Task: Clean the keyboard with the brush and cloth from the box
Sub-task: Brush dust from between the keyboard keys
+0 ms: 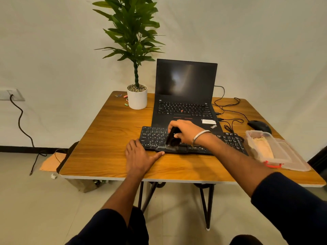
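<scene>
Currently your right hand [184, 132] grips the black brush [172, 140], bristles down on the keyboard [154, 137] near its front edge, about mid-left. Your left hand [139, 156] lies flat, fingers straight, on the table [106, 138] against the keyboard's front-left corner, thumb along the front edge; it holds nothing.

Risks, as I judge them:
- Hard strokes toward you could slide the keyboard. The left hand blocks only one corner, so the right end may pivot.
- The keyboard's far edge appears to rest on or against the laptop [185, 96] palm rest. A long away-stroke could carry the brush or your knuckles onto it.
- Loose cables [230, 110] run close behind the keyboard's right end. A sweep there may snag them and tug the mouse [259, 126].

Room:
- Bare wood lies left of the keyboard, and a strip runs between it and the near table edge.
- The right is tight: the clear box [251, 138] with the cloth [263, 147] inside sits just beside the keyboard's right end, lid [292, 160] alongside, close to the table's right edge.
- The potted plant [137, 96] stands well apart, far left.
</scene>
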